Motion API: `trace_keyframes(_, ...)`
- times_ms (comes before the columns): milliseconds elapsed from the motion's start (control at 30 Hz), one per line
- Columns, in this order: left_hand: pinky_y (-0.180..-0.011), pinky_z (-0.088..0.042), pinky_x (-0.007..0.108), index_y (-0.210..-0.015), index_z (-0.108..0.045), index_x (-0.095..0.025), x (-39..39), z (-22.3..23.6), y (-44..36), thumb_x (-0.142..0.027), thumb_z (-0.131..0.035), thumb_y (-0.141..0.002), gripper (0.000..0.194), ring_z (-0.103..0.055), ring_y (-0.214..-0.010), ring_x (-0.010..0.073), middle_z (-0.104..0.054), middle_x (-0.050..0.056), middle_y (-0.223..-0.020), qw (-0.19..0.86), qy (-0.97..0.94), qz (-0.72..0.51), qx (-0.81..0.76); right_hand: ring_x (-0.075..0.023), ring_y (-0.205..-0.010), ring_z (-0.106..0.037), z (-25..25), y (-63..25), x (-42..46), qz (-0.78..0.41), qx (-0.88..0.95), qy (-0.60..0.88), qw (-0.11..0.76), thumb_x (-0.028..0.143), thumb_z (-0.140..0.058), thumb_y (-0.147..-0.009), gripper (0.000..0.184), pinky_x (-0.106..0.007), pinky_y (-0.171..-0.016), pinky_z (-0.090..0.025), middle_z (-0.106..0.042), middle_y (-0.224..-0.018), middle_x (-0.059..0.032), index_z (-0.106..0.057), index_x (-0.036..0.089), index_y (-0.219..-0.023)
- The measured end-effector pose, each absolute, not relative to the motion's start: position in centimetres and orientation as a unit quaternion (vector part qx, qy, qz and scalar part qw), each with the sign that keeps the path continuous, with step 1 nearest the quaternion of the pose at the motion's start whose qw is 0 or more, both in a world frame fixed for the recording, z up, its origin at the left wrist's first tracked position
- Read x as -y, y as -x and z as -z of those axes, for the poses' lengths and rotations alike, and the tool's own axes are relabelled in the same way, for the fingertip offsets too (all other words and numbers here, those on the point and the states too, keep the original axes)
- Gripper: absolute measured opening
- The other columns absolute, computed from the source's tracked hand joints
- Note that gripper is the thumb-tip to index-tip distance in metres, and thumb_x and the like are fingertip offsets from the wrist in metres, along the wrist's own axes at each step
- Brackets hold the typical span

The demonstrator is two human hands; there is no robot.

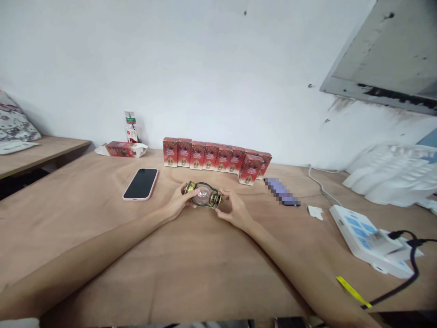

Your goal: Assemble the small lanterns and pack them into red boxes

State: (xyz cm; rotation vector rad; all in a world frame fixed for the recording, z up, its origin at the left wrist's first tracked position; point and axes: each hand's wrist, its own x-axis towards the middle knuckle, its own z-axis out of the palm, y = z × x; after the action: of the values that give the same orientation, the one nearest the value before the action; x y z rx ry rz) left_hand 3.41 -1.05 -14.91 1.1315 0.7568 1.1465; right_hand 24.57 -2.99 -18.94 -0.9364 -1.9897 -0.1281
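Observation:
A small lantern-like ornament (204,194) with a clear round globe and dark, gold-trimmed ends lies on its side in the middle of the wooden table (191,269). My left hand (180,203) grips its left end, thumb across the globe. My right hand (235,210) pinches the right end with curled fingers. Both forearms reach forward across the table.
A row of several red boxes (215,158) stands behind the ornament, with an opened red box (123,149) lying at the back left. A black phone in a pink case (141,183) lies to the left. A white power strip with cables (370,239) sits at the right.

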Motion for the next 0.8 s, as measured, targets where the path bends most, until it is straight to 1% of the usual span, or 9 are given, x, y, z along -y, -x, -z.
trace_keyframes(133, -0.042, -0.051, 0.019, -0.085, -0.055, -0.013, 1.0, 15.0, -3.4, -0.035, -0.082, -0.053, 0.048, -0.058, -0.06, 0.0118, -0.06, 0.002, -0.08, 0.634, -0.489, -0.5, -0.329, -0.0234, -0.099, -0.059, 18.1, -24.6, 3.4, -0.066, 0.777, 0.416, 0.467, 0.026, -0.067, -0.069, 0.045, -0.042, -0.087, -0.049, -0.061, -0.108, -0.0102, -0.05, 0.02, -0.111)
trace_keyframes(200, -0.043, -0.051, 0.02, -0.085, -0.055, -0.013, 0.9, 15.0, -3.4, -0.035, -0.081, -0.053, 0.047, -0.059, -0.061, 0.012, -0.06, 0.003, -0.08, 0.636, -0.486, -0.501, -0.328, -0.0215, -0.096, -0.06, 18.0, -24.5, 3.5, -0.159, 0.757, 0.419, 0.475, 0.027, -0.069, -0.068, 0.046, -0.041, -0.087, -0.049, -0.062, -0.104, -0.0076, -0.049, 0.021, -0.109)
trace_keyframes(300, -0.044, -0.052, 0.02, -0.086, -0.055, -0.013, 0.9, 15.1, -3.4, -0.035, -0.081, -0.054, 0.047, -0.059, -0.064, 0.0125, -0.06, 0.003, -0.082, 0.638, -0.485, -0.501, -0.326, -0.016, -0.082, -0.063, 18.3, -24.3, 3.3, -0.326, 0.703, 0.399, 0.49, 0.033, -0.073, -0.064, 0.05, -0.034, -0.078, -0.052, -0.061, -0.096, -0.0018, -0.048, 0.024, -0.106)
trace_keyframes(367, -0.046, -0.053, 0.021, -0.086, -0.055, -0.013, 0.9, 15.1, -3.4, -0.033, -0.081, -0.055, 0.046, -0.06, -0.067, 0.0134, -0.06, 0.003, -0.083, 0.638, -0.485, -0.501, -0.326, -0.0127, -0.071, -0.062, 18.4, -24.4, 2.9, -0.385, 0.663, 0.394, 0.507, 0.037, -0.078, -0.056, 0.055, -0.03, -0.07, -0.053, -0.058, -0.09, 0.0015, -0.049, 0.024, -0.101)
trace_keyframes(433, -0.049, -0.055, 0.023, -0.084, -0.054, -0.013, 1.0, 15.1, -3.5, -0.031, -0.08, -0.055, 0.043, -0.06, -0.072, 0.0147, -0.059, 0.003, -0.085, 0.636, -0.488, -0.503, -0.325, -0.0112, -0.065, -0.06, 18.3, -24.7, 2.4, -0.395, 0.639, 0.406, 0.521, 0.037, -0.081, -0.049, 0.058, -0.028, -0.065, -0.053, -0.055, -0.085, 0.0031, -0.051, 0.023, -0.097)
trace_keyframes(567, -0.059, -0.058, 0.028, -0.079, -0.051, -0.015, 1.1, 15.1, -3.6, -0.024, -0.082, -0.053, 0.041, -0.06, -0.077, 0.0153, -0.056, 0.001, -0.082, 0.632, -0.485, -0.511, -0.322, -0.0114, -0.064, -0.058, 17.1, -25.9, 1.3, -0.375, 0.628, 0.426, 0.532, 0.033, -0.081, -0.047, 0.053, -0.028, -0.063, -0.05, -0.053, -0.074, 0.0047, -0.053, 0.021, -0.091)
trace_keyframes(700, -0.063, -0.059, 0.029, -0.08, -0.05, -0.016, 1.1, 15.1, -3.6, -0.021, -0.083, -0.051, 0.043, -0.059, -0.076, 0.0138, -0.054, -0.001, -0.08, 0.648, -0.482, -0.498, -0.315, -0.0117, -0.06, -0.055, 15.8, -27.0, 0.4, -0.382, 0.645, 0.438, 0.496, 0.03, -0.081, -0.043, 0.047, -0.029, -0.062, -0.049, -0.052, -0.064, 0.0062, -0.057, 0.02, -0.082)
trace_keyframes(800, -0.061, -0.06, 0.03, -0.078, -0.049, -0.016, 1.0, 15.2, -3.6, -0.022, -0.083, -0.049, 0.045, -0.058, -0.078, 0.0141, -0.053, -0.001, -0.081, 0.65, -0.475, -0.5, -0.319, -0.0117, -0.062, -0.055, 14.8, -27.4, -0.1, -0.391, 0.658, 0.446, 0.465, 0.028, -0.081, -0.044, 0.044, -0.03, -0.064, -0.048, -0.053, -0.064, 0.0055, -0.059, 0.018, -0.081)
